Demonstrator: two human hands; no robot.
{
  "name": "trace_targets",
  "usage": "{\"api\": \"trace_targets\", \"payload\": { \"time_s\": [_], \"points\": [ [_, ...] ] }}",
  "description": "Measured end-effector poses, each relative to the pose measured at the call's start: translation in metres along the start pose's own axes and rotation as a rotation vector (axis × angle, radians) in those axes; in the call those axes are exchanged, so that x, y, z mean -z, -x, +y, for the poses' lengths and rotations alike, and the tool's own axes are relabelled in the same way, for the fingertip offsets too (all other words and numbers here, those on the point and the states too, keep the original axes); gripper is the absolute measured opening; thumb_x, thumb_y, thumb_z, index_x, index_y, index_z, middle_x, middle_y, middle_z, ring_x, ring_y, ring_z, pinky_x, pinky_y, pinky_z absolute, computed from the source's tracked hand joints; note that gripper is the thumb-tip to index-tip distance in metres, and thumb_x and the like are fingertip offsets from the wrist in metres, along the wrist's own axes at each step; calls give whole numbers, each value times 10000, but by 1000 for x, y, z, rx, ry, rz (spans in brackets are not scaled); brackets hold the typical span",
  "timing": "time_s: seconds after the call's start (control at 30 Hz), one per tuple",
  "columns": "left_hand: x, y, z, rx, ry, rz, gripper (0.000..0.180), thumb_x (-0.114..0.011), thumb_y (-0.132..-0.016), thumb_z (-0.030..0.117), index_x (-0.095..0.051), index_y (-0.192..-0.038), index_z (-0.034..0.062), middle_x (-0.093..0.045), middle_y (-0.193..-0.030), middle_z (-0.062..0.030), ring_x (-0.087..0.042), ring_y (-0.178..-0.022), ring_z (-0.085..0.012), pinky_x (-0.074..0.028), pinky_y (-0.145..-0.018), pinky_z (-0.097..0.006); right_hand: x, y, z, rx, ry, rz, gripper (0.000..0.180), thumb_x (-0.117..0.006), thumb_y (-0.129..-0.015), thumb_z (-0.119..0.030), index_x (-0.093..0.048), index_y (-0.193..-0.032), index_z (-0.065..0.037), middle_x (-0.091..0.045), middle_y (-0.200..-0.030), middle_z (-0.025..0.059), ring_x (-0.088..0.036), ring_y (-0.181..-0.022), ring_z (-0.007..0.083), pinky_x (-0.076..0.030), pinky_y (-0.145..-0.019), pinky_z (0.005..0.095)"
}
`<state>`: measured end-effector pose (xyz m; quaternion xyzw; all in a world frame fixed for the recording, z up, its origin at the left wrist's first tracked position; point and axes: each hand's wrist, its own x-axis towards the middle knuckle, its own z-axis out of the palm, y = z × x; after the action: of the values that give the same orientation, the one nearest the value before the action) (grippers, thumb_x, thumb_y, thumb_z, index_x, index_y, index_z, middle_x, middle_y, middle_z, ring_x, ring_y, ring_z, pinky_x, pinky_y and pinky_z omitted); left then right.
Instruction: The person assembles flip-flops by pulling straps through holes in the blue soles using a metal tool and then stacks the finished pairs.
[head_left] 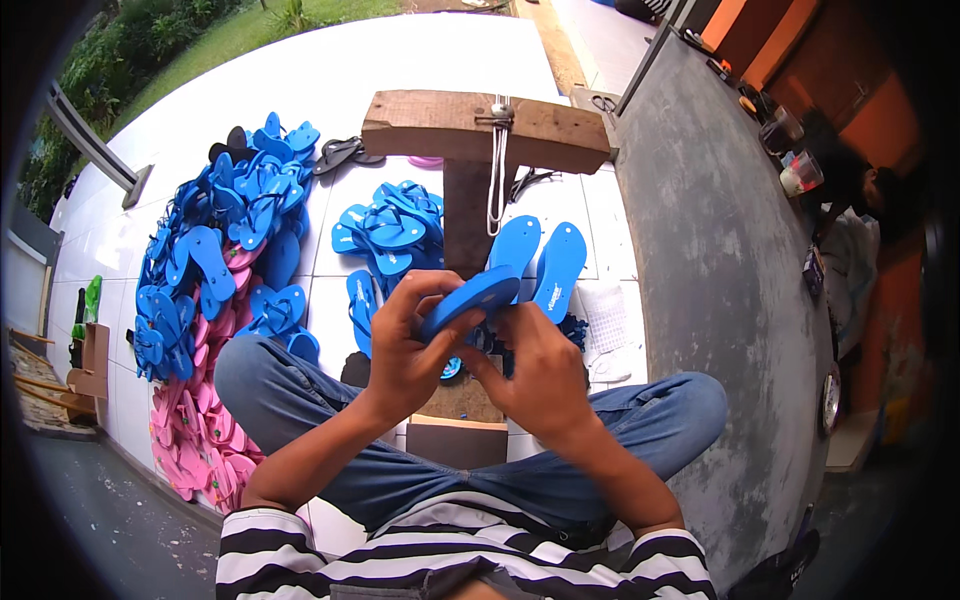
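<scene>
Sandal, bright blue, is held up and tilted between the left hand and the right hand, above the person's crossed legs. The left hand grips the nearer, lower end, fingers bent around the far edge and thumb along the near one. The right hand is at the other end, its fingers curled up beneath and its thumb stretched toward the left; those fingertips are hidden, so I cannot tell whether they are clamped on the sandal or only touching it. The hands are close together, with the sandal bridging them. Just beyond, two blue soles lie side by side, toes pointing away, the left one partly covered by the sandal in this view. Straight ahead of the hands stands a wooden post topped by a thick crossbeam, from which a metal loop hangs. A small pile of blue sandals rests left of the post on the white tile floor. Farther left spreads a larger blue heap, with pink sandals running along it toward the person's left knee.
</scene>
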<state>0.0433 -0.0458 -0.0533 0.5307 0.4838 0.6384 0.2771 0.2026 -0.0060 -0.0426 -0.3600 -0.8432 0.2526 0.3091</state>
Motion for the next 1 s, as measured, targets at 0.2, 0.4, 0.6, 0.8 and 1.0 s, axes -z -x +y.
{"api": "trace_targets", "payload": {
  "time_s": [0.2,0.4,0.6,0.8,1.0],
  "points": [
    [25,-16,5,-647,-544,-42,396,-821,-720,47,-608,-1054,52,-721,-1018,-106,-627,-922,-300,-532,-811,-367,2,4,-2,-247,-877,-344,254,-534,-1016,-245,-578,-1044,3,-637,-818,106,-648,-702,242,-505,-646,325],
    [33,-10,1,-520,-31,-248,560,-746,-778,-13,-342,-1157,71,-634,-1132,-309,-681,-1027,-387,-554,-893,-495,-20,15,6,-442,-1771,-343,638,-332,-1005,-610,-490,-1323,-81,-571,-1288,124,-510,-1245,239,-372,-1058,417],
    [35,-10,-9,-175,323,-191,567,-427,-704,-148,-313,-1218,61,-540,-1129,-256,-611,-1106,-327,-476,-1005,-508,-12,-11,37,-335,-1784,193,378,-567,-994,-376,-513,-1267,-121,-593,-1239,95,-538,-1217,226,-374,-1072,410],
    [43,-34,19,-427,-478,-268,563,-767,-706,-14,-562,-1224,71,-621,-1154,-168,-643,-999,-279,-542,-828,-364,32,-31,31,394,-296,192,437,-719,-792,24,-527,-1178,-40,-612,-1142,149,-623,-1133,322,-508,-980,432],
    [37,-56,30,-667,-395,-370,391,-798,-733,4,-626,-1084,28,-624,-1068,-167,-691,-867,-247,-585,-680,-329,23,-39,31,429,-270,239,487,-795,-731,-41,-551,-1152,-71,-627,-1151,146,-617,-1141,334,-447,-1027,508]
  ]
}}
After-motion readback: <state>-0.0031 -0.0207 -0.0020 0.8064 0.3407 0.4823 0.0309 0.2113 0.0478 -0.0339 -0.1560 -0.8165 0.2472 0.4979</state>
